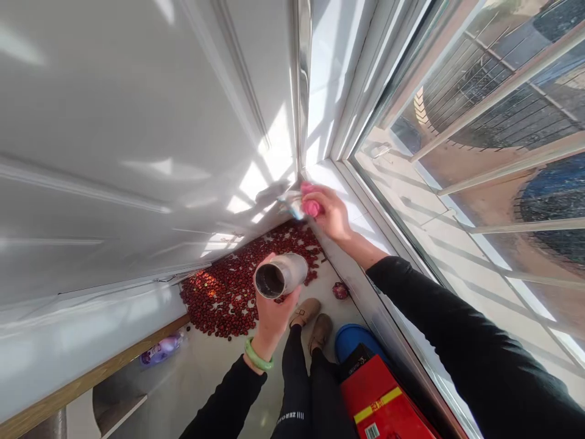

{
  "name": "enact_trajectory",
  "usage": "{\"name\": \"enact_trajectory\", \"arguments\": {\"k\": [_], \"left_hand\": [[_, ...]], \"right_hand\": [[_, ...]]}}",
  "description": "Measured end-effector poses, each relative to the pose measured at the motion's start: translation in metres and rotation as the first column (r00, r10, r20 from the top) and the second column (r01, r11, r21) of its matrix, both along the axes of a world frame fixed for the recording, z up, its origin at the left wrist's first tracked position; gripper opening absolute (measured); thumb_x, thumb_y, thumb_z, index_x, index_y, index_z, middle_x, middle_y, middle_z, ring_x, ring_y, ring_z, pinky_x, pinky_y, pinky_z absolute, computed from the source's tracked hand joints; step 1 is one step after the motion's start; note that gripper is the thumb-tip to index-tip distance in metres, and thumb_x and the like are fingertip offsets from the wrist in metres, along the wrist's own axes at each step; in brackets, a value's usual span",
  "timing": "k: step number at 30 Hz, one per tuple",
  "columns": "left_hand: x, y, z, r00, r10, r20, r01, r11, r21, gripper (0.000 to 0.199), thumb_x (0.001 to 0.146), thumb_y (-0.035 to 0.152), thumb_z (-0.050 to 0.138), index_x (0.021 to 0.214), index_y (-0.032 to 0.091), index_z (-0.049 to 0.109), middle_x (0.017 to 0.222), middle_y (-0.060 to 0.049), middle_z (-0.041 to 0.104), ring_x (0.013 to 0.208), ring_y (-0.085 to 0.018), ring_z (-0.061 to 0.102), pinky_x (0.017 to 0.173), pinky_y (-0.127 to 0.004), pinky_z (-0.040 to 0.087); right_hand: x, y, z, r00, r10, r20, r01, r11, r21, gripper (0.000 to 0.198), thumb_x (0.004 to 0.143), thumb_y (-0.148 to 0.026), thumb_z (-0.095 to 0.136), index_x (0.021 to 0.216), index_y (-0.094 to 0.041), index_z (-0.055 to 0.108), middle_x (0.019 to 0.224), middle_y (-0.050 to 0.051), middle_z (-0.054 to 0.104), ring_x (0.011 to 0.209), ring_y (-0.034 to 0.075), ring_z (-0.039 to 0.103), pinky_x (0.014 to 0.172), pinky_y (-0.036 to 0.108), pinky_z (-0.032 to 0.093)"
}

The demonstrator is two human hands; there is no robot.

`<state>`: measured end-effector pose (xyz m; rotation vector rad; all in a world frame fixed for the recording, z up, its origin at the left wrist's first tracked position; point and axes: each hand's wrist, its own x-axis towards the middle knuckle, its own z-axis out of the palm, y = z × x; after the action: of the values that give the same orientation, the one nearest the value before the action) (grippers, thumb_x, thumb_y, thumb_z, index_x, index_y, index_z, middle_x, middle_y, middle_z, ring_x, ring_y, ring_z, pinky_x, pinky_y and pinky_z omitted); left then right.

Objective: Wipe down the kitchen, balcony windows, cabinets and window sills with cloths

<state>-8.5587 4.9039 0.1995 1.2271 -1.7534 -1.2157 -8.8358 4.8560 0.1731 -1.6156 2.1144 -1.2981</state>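
My left hand (270, 317), with a green bangle at its wrist, is closed around a silvery, open-mouthed tumbler (292, 271). The tumbler is tilted, and its round mouth with a dark inside faces me. Farther forward, by the corner where the white panel meets the window sill, my right hand (333, 213) grips a bright pink object (311, 207). A white and blue part (292, 204) sticks out to its left, blurred by motion, so I cannot tell what kind of thing it is. Below both hands, many dark red dates or similar dried fruits (223, 299) lie spread on the floor.
The window (457, 152) and its sill run along the right. Beside my legs stand a red box (379, 390) and a blue round container (354, 335). A purple package (161, 349) lies at the left by a wooden edge (114, 360). A small reddish bundle (340, 291) rests near my shoes.
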Motion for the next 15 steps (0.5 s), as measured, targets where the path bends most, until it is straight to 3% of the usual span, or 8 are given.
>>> {"name": "enact_trajectory", "arguments": {"k": [2,4,5,7,9,11,13,15], "left_hand": [[0.004,0.000,-0.003,1.000,-0.017,0.014,0.017,1.000,-0.011,0.083,0.080,0.045,0.090,0.152,0.025,0.053,0.154,-0.016,0.060,0.147,-0.036,0.056,0.128,-0.055,0.042],[0.009,0.001,-0.007,1.000,-0.018,0.024,0.018,1.000,-0.003,0.083,0.082,0.043,0.087,0.154,0.026,0.050,0.154,-0.015,0.059,0.148,-0.035,0.055,0.127,-0.054,0.043],[0.010,0.002,-0.008,1.000,-0.015,0.027,0.015,1.000,0.006,0.083,0.083,0.042,0.087,0.155,0.026,0.049,0.154,-0.015,0.059,0.148,-0.034,0.055,0.127,-0.054,0.043],[0.013,0.003,-0.010,1.000,-0.002,0.025,0.002,1.000,0.028,0.083,0.084,0.041,0.086,0.156,0.026,0.047,0.154,-0.015,0.059,0.148,-0.034,0.055,0.126,-0.054,0.045],[0.014,0.005,-0.010,1.000,-0.008,0.022,0.007,0.999,0.047,0.082,0.085,0.042,0.085,0.156,0.026,0.047,0.154,-0.015,0.060,0.146,-0.034,0.057,0.123,-0.053,0.048],[0.013,0.005,-0.007,1.000,-0.025,0.018,0.024,0.999,0.049,0.080,0.086,0.044,0.084,0.156,0.027,0.048,0.152,-0.015,0.061,0.146,-0.034,0.057,0.122,-0.054,0.049],[0.013,0.005,-0.005,0.999,-0.032,0.017,0.032,0.999,0.028,0.079,0.086,0.047,0.083,0.155,0.027,0.049,0.150,-0.015,0.063,0.146,-0.035,0.057,0.123,-0.054,0.047],[0.012,0.004,-0.003,1.000,-0.023,0.012,0.023,1.000,0.003,0.078,0.086,0.048,0.084,0.153,0.026,0.051,0.149,-0.015,0.063,0.145,-0.035,0.058,0.124,-0.055,0.047]], "right_hand": [[-0.015,-0.013,0.000,0.953,-0.291,-0.081,0.295,0.955,0.039,0.046,0.091,-0.011,0.055,0.132,-0.025,0.071,0.159,0.010,0.055,0.146,0.033,0.050,0.125,0.056,0.040],[-0.027,-0.037,-0.003,0.900,-0.418,-0.125,0.430,0.898,0.093,0.051,0.090,-0.009,0.057,0.138,-0.019,0.068,0.166,0.015,0.046,0.151,0.037,0.043,0.129,0.062,0.031],[-0.030,-0.049,-0.005,0.899,-0.423,-0.117,0.435,0.893,0.117,0.050,0.089,-0.008,0.057,0.137,-0.016,0.068,0.166,0.018,0.045,0.151,0.039,0.041,0.129,0.064,0.028],[-0.029,-0.061,-0.006,0.947,-0.315,-0.056,0.320,0.936,0.146,0.040,0.088,-0.006,0.055,0.123,-0.011,0.073,0.158,0.020,0.053,0.147,0.039,0.044,0.127,0.067,0.030],[-0.026,-0.056,-0.003,0.996,-0.093,0.006,0.091,0.985,0.149,0.030,0.085,-0.006,0.055,0.102,-0.014,0.078,0.140,0.016,0.068,0.134,0.033,0.057,0.122,0.059,0.042],[-0.029,-0.036,0.003,0.993,0.108,0.037,-0.112,0.985,0.128,0.026,0.083,-0.008,0.055,0.089,-0.019,0.078,0.123,0.009,0.076,0.120,0.027,0.067,0.112,0.048,0.054],[-0.039,-0.015,0.006,0.996,0.082,0.033,-0.084,0.994,0.071,0.028,0.084,-0.009,0.054,0.089,-0.022,0.078,0.120,0.007,0.076,0.119,0.025,0.069,0.107,0.044,0.057],[-0.050,-0.005,0.007,0.990,-0.140,-0.009,0.140,0.990,0.030,0.035,0.085,-0.008,0.052,0.103,-0.022,0.078,0.133,0.010,0.072,0.129,0.028,0.064,0.114,0.050,0.051]]}}
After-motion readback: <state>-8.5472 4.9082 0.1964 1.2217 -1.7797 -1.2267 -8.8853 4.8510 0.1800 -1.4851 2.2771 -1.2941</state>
